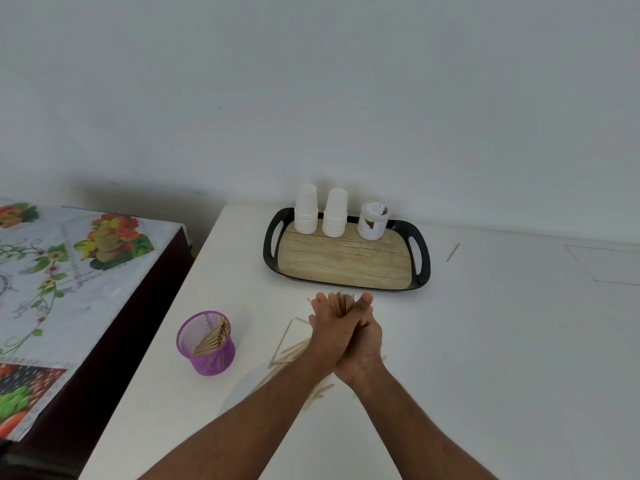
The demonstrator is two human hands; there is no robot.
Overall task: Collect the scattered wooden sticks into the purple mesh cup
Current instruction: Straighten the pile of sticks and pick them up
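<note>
Both forearms came in from the bottom edge, left hand (330,336) and right hand (363,344) pressed together around a bundle of wooden sticks (341,303). Purple mesh cup (207,344) sat just left, partly filled. The arms covered part of the loose sticks (292,349) underneath.

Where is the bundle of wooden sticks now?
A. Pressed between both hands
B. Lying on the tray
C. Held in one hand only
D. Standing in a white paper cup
A: the bundle of sticks pokes up between the left hand and right hand, clasped together above the table.
</note>
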